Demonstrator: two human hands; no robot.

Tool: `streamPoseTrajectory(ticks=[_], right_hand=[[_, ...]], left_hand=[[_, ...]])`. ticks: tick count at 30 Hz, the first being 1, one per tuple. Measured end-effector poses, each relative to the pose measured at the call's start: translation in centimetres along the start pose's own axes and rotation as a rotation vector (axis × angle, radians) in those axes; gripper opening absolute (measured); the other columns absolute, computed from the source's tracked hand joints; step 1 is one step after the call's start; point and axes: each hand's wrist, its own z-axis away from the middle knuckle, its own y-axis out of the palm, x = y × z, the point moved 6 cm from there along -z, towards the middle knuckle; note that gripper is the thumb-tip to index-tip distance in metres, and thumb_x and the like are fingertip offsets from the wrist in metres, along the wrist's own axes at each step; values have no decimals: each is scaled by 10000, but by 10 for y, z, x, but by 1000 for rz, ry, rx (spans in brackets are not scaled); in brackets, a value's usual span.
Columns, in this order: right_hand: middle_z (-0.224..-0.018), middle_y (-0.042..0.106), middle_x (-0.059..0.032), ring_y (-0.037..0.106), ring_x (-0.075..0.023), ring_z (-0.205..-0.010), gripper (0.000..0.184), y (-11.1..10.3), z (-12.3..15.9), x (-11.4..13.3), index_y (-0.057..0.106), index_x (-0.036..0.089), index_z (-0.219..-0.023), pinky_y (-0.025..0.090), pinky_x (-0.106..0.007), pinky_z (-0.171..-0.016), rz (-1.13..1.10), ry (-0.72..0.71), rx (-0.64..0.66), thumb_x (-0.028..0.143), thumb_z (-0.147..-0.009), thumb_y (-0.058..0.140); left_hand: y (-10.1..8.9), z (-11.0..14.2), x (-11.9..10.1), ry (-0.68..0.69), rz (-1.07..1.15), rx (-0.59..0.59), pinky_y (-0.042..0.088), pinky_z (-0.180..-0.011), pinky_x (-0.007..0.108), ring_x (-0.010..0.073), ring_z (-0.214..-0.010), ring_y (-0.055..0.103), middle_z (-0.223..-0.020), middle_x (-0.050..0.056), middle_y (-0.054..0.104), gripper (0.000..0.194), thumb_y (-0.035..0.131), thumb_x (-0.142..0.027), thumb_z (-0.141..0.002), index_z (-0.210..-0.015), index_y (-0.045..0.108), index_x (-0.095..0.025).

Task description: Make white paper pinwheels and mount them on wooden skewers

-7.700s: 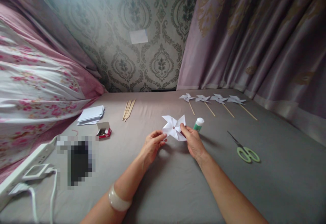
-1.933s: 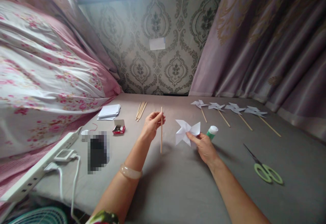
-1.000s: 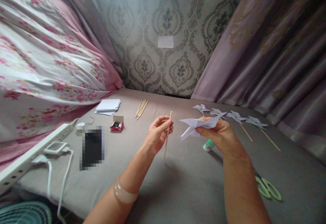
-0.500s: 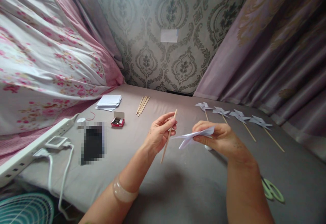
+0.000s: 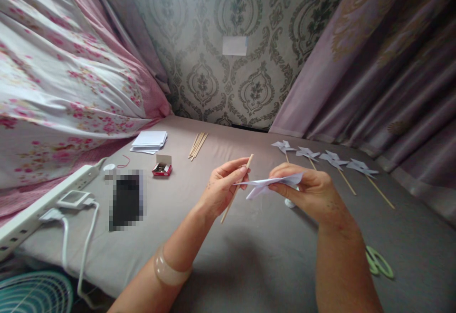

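Observation:
Between the thumb and fingers of my left hand (image 5: 225, 185) a thin wooden stick (image 5: 228, 209) is pinched, tilted with its upper end leaning right. My right hand (image 5: 302, 187) grips a folded white paper pinwheel (image 5: 265, 183), seen nearly edge-on. One point of the paper reaches across to the stick and the left fingers; whether they touch I cannot tell. Part of the pinwheel is hidden in my right palm. Beneath that hand a small white round object (image 5: 289, 203) shows partly.
Several finished pinwheels on sticks (image 5: 333, 159) lie at the right, with green-handled scissors (image 5: 380, 261) nearer. Leftward are loose sticks (image 5: 198, 146), stacked paper (image 5: 148, 140), a small red box (image 5: 162, 169) of dark bits, a blurred dark object (image 5: 127, 200) and a power strip (image 5: 46, 203).
The pinwheel and the stick have come closer together, the paper's point now overlapping the stick in view. Both hands keep their hold. The view has shifted slightly.

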Motion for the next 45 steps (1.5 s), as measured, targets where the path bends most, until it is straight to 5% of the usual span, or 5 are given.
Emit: streamPoseTrajectory(ticks=[4,12,45], right_hand=[[-795,673,8,630,-152,-743,66,-4,0,13,683,251,-816,507,-295,-699,85,-94,-98,194,-782,691],[-840,695,-13,640,-171,-809,168,2,0,35,679,243,-869,499,-326,-759,226,-240,-87,97,-792,645],[-824,714,-23,662,-198,-789,156,5,0,36,674,258,-879,509,-357,-760,271,-245,-163,132,-787,666]], left_hand=[[0,1,1,8,-49,25,421,-588,222,79,-587,559,-725,30,692,270,805,-237,-610,-868,753,-174],[-1,2,2,9,-87,72,430,-628,234,98,-630,585,-716,16,699,205,820,-242,-594,-784,757,-194],[2,8,-8,167,-228,225,389,-724,255,138,-801,545,-882,35,635,158,730,-146,-673,-811,769,-212]])
